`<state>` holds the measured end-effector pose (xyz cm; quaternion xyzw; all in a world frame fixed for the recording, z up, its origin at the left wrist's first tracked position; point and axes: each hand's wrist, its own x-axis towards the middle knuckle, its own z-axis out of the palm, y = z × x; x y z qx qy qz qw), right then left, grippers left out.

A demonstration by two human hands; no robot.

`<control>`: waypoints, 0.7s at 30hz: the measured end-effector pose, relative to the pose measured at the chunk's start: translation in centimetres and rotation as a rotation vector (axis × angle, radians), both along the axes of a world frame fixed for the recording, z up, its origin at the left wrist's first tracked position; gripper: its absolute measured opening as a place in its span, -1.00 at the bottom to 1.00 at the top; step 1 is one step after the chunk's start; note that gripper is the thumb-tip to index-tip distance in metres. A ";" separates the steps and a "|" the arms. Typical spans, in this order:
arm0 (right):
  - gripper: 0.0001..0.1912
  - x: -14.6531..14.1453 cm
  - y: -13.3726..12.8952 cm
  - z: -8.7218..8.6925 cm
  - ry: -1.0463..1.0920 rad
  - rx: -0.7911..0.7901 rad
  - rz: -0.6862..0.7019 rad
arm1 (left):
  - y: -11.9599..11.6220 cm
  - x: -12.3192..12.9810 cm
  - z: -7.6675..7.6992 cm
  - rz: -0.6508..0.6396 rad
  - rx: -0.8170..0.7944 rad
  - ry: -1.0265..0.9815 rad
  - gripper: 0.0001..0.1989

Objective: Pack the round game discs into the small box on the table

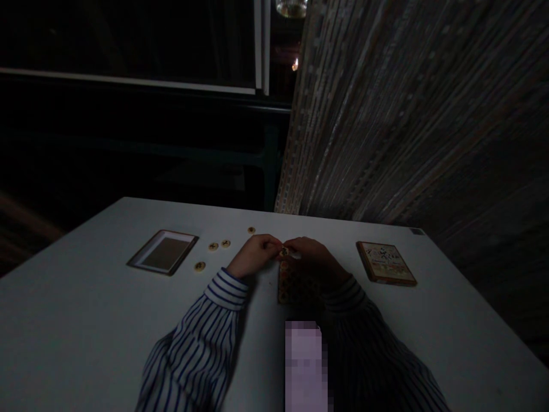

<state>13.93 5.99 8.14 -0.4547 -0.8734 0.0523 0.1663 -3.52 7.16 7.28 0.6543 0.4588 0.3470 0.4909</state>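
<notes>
In dim light, my left hand (256,253) and my right hand (315,258) meet over the table. A round xiangqi piece (284,251) with a dark character is pinched between their fingertips. Directly below, a box (279,297) filled with rows of xiangqi pieces (294,285) lies partly hidden in the shadow of my right hand. Several loose pieces are to the left of my left hand: a far one (251,230), a pair (213,246) side by side, and a nearer one (199,266).
On the left of the white table (98,320) lies a shallow open box lid (163,252). A printed flat box (386,263) lies on the right. A blurred-out pale rectangle (306,366) is at the near edge. A string curtain (355,114) hangs behind the table.
</notes>
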 end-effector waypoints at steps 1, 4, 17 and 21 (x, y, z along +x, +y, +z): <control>-0.73 -0.1 -0.1 0.1 -0.024 -0.014 -0.001 | 0.0 -0.1 -0.1 -0.015 0.004 0.018 -0.78; -0.74 -0.2 -0.4 0.4 -0.109 -0.047 -0.002 | 0.2 -0.4 -0.5 -0.048 0.041 0.083 -0.76; -0.74 -0.2 -0.5 -0.2 -0.376 -0.127 -0.007 | 0.3 -1.3 -0.8 0.011 0.219 0.378 -0.75; -0.73 -0.2 -0.4 -0.8 -0.391 -0.132 0.021 | 0.2 -1.3 -0.9 -0.022 0.239 0.462 -0.74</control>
